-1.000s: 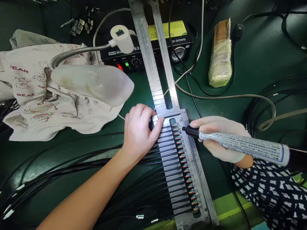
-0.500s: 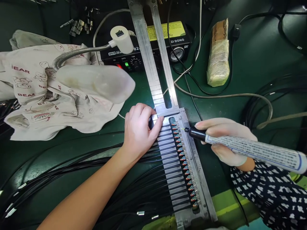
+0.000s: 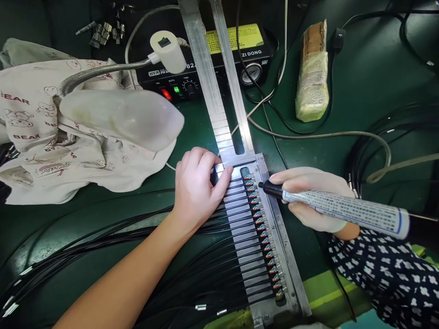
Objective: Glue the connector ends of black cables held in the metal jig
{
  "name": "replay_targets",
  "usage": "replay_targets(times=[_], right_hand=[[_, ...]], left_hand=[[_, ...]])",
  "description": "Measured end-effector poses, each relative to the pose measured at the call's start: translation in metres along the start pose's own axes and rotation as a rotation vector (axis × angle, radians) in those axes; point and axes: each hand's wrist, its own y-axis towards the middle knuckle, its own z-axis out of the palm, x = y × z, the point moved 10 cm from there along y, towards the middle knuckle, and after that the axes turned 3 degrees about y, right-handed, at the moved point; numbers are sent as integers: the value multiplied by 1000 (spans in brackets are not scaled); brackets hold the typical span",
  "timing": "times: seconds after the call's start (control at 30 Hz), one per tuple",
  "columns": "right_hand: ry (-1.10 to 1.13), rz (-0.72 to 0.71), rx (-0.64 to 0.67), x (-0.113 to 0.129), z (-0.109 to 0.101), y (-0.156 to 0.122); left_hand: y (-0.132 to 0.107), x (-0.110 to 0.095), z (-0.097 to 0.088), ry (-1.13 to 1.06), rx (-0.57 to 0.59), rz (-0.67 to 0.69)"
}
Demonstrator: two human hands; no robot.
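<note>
My left hand (image 3: 199,192) is curled over the upper end of a long aluminium jig (image 3: 286,246), pressing where the cables enter it. A row of several small connectors (image 3: 262,228) with red and blue parts lines its right side, each on a black cable (image 3: 103,240). My gloved right hand (image 3: 308,196) is shut on a label-printed dispensing syringe (image 3: 343,209). Its black tip is just above the top connectors, and I cannot tell whether it touches them.
A ZI DONG dispenser controller (image 3: 202,68) with a gauge stands behind the jig. A gooseneck lamp (image 3: 120,116) hangs over a bear-print cloth (image 3: 58,137). Loose metal fittings (image 3: 103,34), a taped package (image 3: 312,77) and coiled cables (image 3: 377,146) surround the green mat.
The view has drifted slightly left. The syringe tip went a little right, then came back near the top connectors. My left hand has stayed on the jig.
</note>
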Motion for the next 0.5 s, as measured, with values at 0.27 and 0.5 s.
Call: replay_targets(times=[0.27,0.5], right_hand=[[12,-8,21,2,0,0],[11,-14,-8,2,-1,0]], left_hand=[[0,0,0,-1,1,1],[-1,-3,-1,59,-13,34]])
